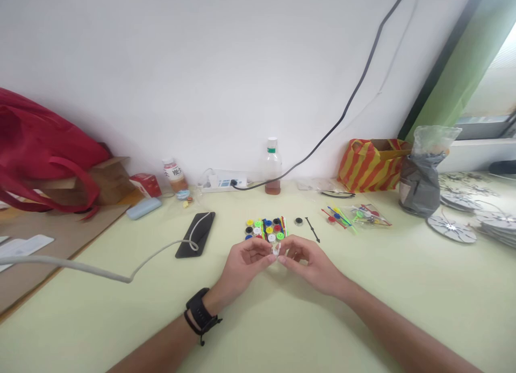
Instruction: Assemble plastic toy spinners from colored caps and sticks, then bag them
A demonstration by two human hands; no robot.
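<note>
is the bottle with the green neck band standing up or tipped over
Upright: the bottle stands on its base, white cap uppermost.

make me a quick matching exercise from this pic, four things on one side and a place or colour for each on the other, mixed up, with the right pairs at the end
Things
1. small white piece
2. black double-ended arrow
3. striped bag
4. flat black slab

Places and colours
A. red and yellow
B. pinched between the fingers of the left hand and the right hand
C. partly under a pale cable
D. on the table, just right of a lone black disc

Right pairs: 1-B, 2-D, 3-A, 4-C
</note>
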